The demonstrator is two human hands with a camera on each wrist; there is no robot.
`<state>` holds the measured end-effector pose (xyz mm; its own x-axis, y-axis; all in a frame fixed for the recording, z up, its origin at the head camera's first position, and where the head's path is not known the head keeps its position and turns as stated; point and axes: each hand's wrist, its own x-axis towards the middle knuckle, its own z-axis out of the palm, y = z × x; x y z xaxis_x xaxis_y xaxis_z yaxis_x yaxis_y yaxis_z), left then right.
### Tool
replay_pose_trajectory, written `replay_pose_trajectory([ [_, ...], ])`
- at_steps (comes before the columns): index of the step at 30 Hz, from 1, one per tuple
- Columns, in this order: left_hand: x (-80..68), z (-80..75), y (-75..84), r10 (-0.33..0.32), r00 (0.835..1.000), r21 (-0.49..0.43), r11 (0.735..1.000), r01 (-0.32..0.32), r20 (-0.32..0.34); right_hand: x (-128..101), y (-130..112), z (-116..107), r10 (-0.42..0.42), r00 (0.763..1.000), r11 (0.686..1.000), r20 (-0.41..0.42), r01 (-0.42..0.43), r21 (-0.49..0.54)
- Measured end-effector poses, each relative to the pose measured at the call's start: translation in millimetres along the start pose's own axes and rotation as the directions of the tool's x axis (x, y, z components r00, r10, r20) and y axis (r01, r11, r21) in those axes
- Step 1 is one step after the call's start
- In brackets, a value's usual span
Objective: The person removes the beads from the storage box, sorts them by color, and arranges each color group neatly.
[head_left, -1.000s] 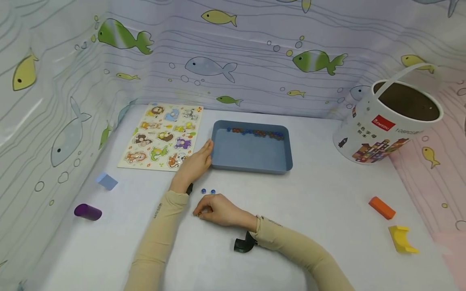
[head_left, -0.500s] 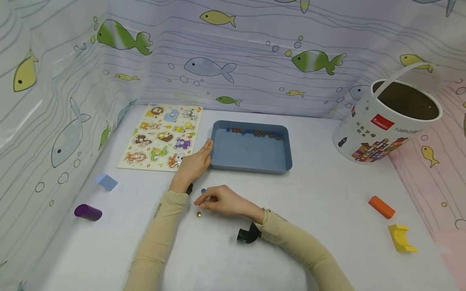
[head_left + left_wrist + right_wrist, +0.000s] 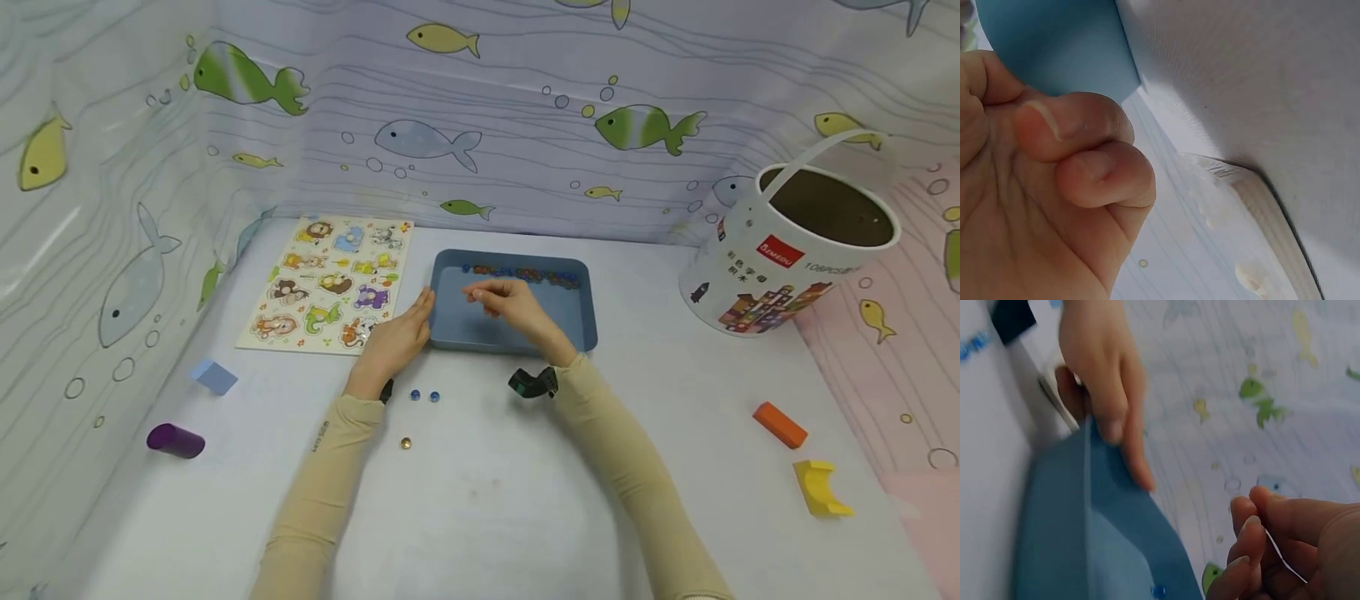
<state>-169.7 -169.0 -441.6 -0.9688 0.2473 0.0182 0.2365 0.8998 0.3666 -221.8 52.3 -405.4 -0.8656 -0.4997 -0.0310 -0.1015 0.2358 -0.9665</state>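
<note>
My head view is evenly bright, with glare on the curtain [image 3: 345, 187]. My dimmer right wrist view blurs the tray [image 3: 1054, 515].

Anything the right hand [image 3: 516, 305] may pinch is hidden from view.

From my end, I see a white table [image 3: 480, 533] enclosed on three sides by hanging sheets. The back sheet [image 3: 517, 87] is pale lilac with thin wavy lines, small bubbles and cartoon fish in green, yellow and grey-blue. The left sheet [image 3: 90, 275] looks whiter, creased and glossy where light catches it; the right sheet [image 3: 911, 400] turns pinkish. Soft light leaves faint shadows on the tabletop.
</note>
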Motion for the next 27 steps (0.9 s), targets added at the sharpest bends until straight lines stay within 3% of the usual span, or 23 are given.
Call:
replay_pose_trajectory([
  [7,-1.1,0.9,1.5,-0.008,1.0,-0.015,1.0,0.008,0.002,35,5,-16,0.13,0.986,0.986,-0.105,-0.118,0.117],
  [12,-1.8,-1.3,3.1,-0.012,1.0,-0.013,1.0,0.012,0.003,55,4,-17,0.176,0.97,0.976,-0.167,-0.15,0.159],
  [19,-1.6,0.3,0.3,-0.02,1.0,-0.011,1.0,0.02,0.012,84,18,-7,0.328,0.913,0.941,-0.245,-0.292,0.17],
  [23,-0.4,0.8,0.3,-0.008,1.0,-0.018,1.0,0.008,-0.001,91,25,1,0.324,0.885,0.946,-0.334,-0.293,0.141],
  [27,-1.4,0.3,0.3,-0.023,1.0,-0.027,0.999,0.024,0.011,93,29,9,0.275,0.879,0.96,-0.389,-0.27,0.069],
])
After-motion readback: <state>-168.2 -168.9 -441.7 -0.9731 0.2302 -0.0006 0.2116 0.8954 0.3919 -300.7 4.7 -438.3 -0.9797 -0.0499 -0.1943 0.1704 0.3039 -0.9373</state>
